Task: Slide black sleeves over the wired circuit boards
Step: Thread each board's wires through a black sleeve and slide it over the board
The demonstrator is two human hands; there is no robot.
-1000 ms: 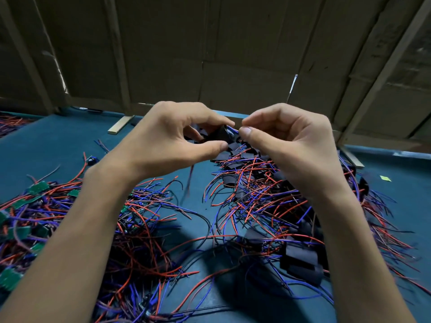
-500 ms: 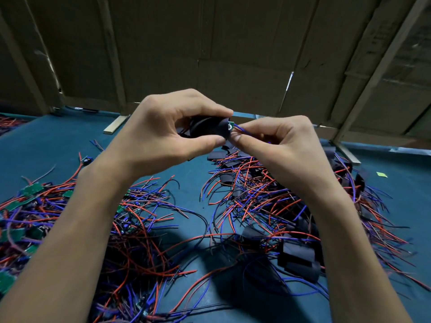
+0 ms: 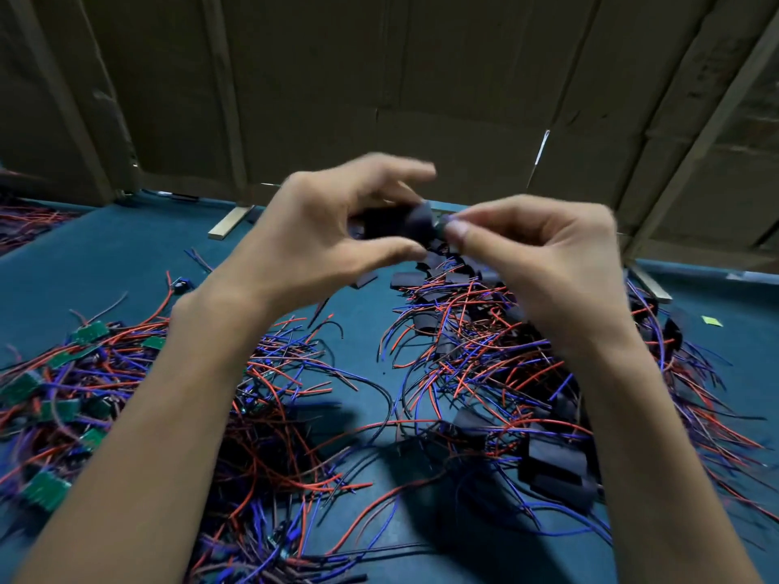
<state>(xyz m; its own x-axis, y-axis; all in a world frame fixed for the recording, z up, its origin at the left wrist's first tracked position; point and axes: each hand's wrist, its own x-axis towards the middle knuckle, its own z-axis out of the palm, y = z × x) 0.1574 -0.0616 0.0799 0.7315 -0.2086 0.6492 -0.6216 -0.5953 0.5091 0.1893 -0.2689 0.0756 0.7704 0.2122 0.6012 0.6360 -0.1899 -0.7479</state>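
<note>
My left hand [image 3: 320, 229] holds a black sleeve [image 3: 396, 223] in the air between thumb and curled fingers; the picture is blurred there. My right hand [image 3: 535, 255] pinches the sleeve's right end with thumb and forefinger. The board inside is hidden. On the left of the teal table [image 3: 105, 263] lies a pile of bare green circuit boards [image 3: 90, 333] with red, blue and black wires. To the right lies a pile of sleeved boards [image 3: 556, 469] with the same wires.
Loose flat black sleeves [image 3: 406, 280] lie just below my hands. Cardboard panels [image 3: 421, 78] with wooden battens wall off the table's far edge. A wooden strip [image 3: 229, 223] rests at the back. A small yellow scrap [image 3: 711, 320] lies far right.
Both hands have stayed raised together over the table. The left forefinger has lifted off the sleeve and the sleeve has turned between the fingers. The right pinch has kept to the sleeve's end.
</note>
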